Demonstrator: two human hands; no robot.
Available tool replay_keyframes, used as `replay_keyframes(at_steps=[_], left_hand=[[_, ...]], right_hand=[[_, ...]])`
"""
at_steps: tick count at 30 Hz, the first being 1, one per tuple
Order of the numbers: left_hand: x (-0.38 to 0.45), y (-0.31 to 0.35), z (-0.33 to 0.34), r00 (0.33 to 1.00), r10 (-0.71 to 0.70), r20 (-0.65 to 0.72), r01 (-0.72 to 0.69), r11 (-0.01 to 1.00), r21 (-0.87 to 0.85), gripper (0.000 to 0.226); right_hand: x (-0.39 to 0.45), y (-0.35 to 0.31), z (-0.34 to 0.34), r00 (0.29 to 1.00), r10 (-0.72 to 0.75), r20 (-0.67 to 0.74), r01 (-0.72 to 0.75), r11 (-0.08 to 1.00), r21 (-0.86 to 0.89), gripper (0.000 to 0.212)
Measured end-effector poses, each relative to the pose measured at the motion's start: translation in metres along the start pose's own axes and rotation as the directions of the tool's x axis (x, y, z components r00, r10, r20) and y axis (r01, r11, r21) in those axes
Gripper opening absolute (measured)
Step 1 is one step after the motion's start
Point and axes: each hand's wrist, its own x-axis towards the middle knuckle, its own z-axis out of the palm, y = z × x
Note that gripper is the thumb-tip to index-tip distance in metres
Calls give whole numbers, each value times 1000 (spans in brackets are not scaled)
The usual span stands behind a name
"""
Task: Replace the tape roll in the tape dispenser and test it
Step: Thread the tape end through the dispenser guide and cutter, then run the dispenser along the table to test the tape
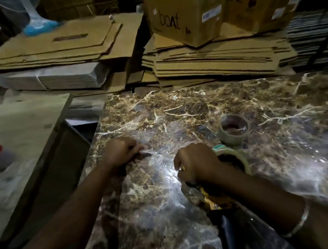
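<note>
- Left hand [122, 152] pinched a clear tape strip [157, 154] on the marble table [197, 106].
- Right hand [196, 164] gripped the tape dispenser [214, 201], roll [240, 159] mounted.
- A spent tape core [233, 129] stood just beyond.

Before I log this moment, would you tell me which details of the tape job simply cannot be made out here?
- Head view: the tape dispenser is mostly covered by the right hand and forearm; its blade is unseen.
- Whether the tape roll is seated: hidden by that hand.
- The clear tape strip pinched by the left hand is lost in glare.
- The spare roll is too dim to judge how much tape remains.
</note>
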Motion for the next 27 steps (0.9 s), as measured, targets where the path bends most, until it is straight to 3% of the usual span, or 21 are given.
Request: replay_keyframes(at_steps=[2, 4, 7, 9, 11, 13, 14, 17, 19, 21, 24, 27], left_hand=[[-6, 15, -15, 982, -172, 75, 169, 985, 47, 60], [-12, 43, -24, 882, -387, 270, 419, 905, -69, 59], [-18, 87, -27, 649, -572, 502, 756, 562, -336, 67], [-14, 102, -24, 470, -628, 620, 882, 306, -358, 71], [-7, 112, -24, 361, -629, 689, 929, 177, -325, 81], [0, 119, -20, 331, -622, 710, 943, 187, -276, 96], [3, 122, -21, 312, -633, 709, 950, 188, -250, 93], [9, 124, -15, 312, -664, 680, 950, 231, -210, 65], [15, 121, -15, 352, -664, 660, 932, 315, -180, 46], [21, 114, -14, 362, -686, 631, 928, 326, -178, 37], [28, 102, -9, 357, -657, 664, 923, 355, -145, 35], [34, 97, -1, 345, -584, 735, 926, 338, -166, 56]], right_hand=[[-4, -2, -5, 1000, 17, 20, -17, 1000, 22, 17], [-6, -5, -11, 998, 32, 60, -33, 999, 17, 20], [-6, -11, -17, 989, 84, 120, -88, 996, 29, 23], [-6, -15, -22, 985, 104, 139, -110, 993, 39, 22], [-8, -19, -25, 981, 117, 151, -124, 992, 36, 25], [-10, -26, -30, 972, 148, 184, -162, 985, 62, 27], [-9, -29, -31, 965, 173, 197, -191, 978, 79, 28], [-9, -35, -33, 944, 236, 231, -266, 958, 108, 42], [-10, -35, -32, 935, 271, 230, -308, 941, 143, 36], [-12, -32, -34, 926, 298, 234, -347, 915, 207, 30], [-18, -28, -34, 912, 344, 224, -403, 854, 329, 38], [-27, -27, -31, 905, 390, 168, -424, 797, 430, 36]])
